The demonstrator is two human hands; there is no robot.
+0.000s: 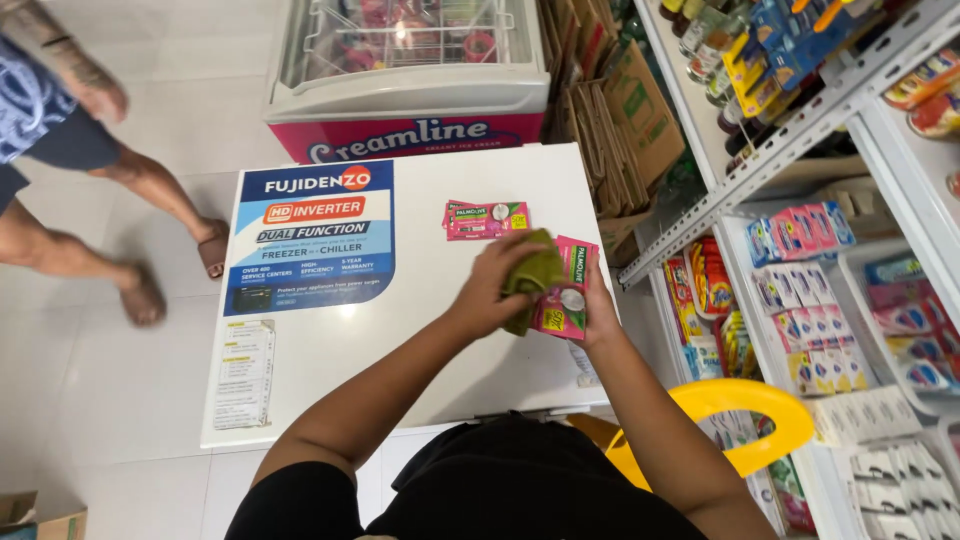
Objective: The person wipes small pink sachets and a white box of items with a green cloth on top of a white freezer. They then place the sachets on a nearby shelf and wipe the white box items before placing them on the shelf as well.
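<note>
The left hand [490,290] is closed around a green cloth [530,278] and presses it on a strip of pink sachets [562,300]. The right hand [597,318] holds that strip from behind, with its fingers curled at the edge. Both hands are just above the right side of the white freezer lid [420,330], which serves as a bench. A second pink strip [487,220] lies flat on the lid, a little farther away.

I think the wiping goes best if the right hand keeps the strip stiff and still. The cloth should rub gently, so the thin packets do not bend or tear. A yellow chair [740,410] stands close by, next to shelves [850,330] full of small packets.
</note>
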